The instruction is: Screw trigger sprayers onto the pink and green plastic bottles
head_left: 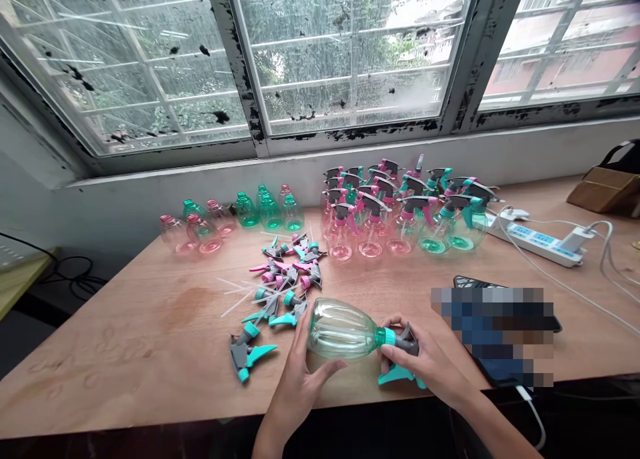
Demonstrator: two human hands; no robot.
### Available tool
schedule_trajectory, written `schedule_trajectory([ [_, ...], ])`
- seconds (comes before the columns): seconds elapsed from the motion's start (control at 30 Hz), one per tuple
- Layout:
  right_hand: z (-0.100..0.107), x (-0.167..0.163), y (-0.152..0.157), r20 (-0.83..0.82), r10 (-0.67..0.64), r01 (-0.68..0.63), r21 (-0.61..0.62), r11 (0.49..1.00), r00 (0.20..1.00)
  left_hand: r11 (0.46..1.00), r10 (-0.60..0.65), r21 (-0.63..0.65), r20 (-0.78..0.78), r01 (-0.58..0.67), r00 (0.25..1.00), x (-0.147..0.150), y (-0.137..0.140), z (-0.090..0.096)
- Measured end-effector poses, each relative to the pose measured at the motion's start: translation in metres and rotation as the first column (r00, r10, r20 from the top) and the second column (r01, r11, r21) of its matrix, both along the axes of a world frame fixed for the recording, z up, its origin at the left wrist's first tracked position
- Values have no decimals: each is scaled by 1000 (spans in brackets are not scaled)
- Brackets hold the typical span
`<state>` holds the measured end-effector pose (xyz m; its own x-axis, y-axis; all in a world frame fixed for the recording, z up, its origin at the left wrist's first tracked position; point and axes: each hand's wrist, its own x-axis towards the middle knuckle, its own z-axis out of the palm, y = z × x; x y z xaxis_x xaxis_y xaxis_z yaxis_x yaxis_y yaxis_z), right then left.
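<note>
A clear green spray bottle (343,329) lies on its side between my hands, above the front edge of the table. My left hand (305,372) cups its base, thumb along the lower side. At the neck, my right hand (415,352) is closed around the grey and teal spray head (395,340), whose teal trigger (400,376) points down. A loose grey and teal spray head (246,356) lies to the left of my left hand. Behind the bottle is a heap of pink, teal and grey spray heads (290,272) with thin clear tubes.
Rows of pink and green bottles with spray heads (370,229) stand at the back. Headless bottles (270,212) are left of them. A white power strip (535,239) with cables, a partly blurred phone (470,282) and a brown box (607,186) are on the right.
</note>
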<state>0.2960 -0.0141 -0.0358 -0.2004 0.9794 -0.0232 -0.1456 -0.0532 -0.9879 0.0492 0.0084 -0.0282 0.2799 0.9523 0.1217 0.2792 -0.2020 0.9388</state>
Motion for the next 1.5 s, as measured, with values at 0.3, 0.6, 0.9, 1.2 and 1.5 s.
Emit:
schedule_trajectory([
  [0.3,-1,1,1,-85,28,-30,-31,999,996,1000,-6,-24,18,6,1000,1,-2,1],
  [0.6,-3,1,1,-113,38,-40,-13,999,993,1000,8,-29,24,-7,1000,0,0,-2],
  [0.9,-2,2,2,-94,68,-68,-2,998,993,999,7,-32,66,-5,998,0,-4,2],
  [1.2,-1,3,0,-120,63,-65,-11,998,991,1000,14,-10,43,-13,999,-1,1,-7],
  [1.5,-3,2,0,-48,75,-73,46,996,996,1000,12,-10,63,-11,998,-1,-1,-5],
])
